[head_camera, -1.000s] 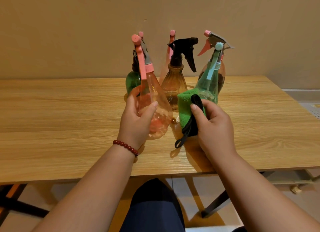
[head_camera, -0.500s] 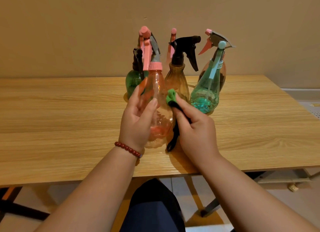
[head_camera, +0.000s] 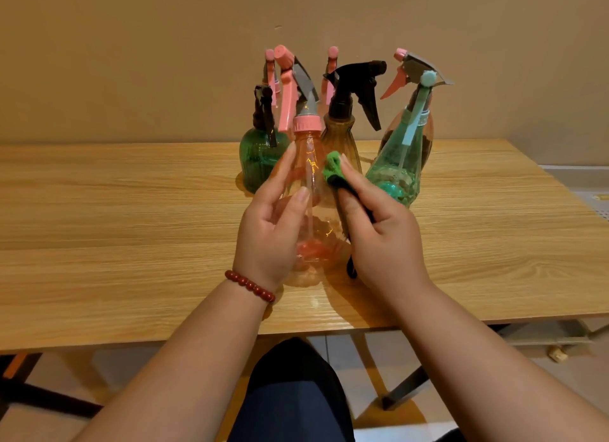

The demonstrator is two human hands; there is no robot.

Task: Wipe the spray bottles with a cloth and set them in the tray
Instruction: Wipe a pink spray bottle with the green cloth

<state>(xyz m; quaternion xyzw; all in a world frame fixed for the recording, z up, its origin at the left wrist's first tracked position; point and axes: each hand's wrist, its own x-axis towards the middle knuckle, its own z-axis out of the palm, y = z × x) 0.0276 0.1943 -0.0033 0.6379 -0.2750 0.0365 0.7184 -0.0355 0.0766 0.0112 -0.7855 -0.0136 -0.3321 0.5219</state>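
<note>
Pink bottle [head_camera: 308, 191] between hands: left [head_camera: 268, 230] grips, right [head_camera: 384, 234] presses cloth [head_camera: 331, 168].

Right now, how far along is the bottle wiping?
Done: nothing I can confirm; no tray is in view. In hand: the left hand holds the pink bottle while the right hand presses the green cloth against its side. Left: the green bottle, amber bottle and teal bottle, with more behind, stand on the table.

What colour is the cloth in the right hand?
The cloth is green with black trim; head view.
</note>
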